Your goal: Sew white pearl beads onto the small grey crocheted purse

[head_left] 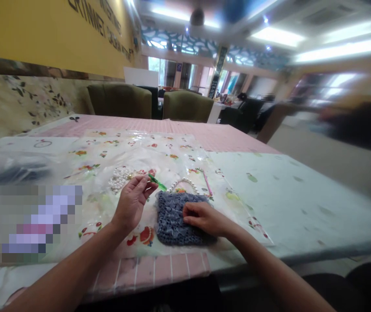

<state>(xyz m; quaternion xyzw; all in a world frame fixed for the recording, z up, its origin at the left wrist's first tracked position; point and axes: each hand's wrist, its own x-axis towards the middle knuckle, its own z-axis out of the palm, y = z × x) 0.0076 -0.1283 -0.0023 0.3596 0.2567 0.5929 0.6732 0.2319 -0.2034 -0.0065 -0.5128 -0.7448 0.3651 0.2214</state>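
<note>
A dark blue-grey crocheted bag [174, 221] lies flat near the front of the table, with a pearl bead handle [185, 182] curving from its far edge. My right hand [206, 218] rests on the middle of the bag, thumb and curled fingers closed together; whether they pinch yarn or something else is hidden. Left of the bag, my left hand [135, 197] is raised and grips a slim green tool [157, 182] between thumb and fingers. Its bright green end points towards the bag's upper left corner, and its exact kind is unclear.
Loose white pearl beads [118, 180] lie beyond my left hand. A pink crochet hook [207, 182] lies behind the bag. At left are a clear plastic bag [19, 167] and a blurred-out lilac item [47, 221]. Black scissors [74, 118] lie at the far left; green chairs [187, 106] stand behind.
</note>
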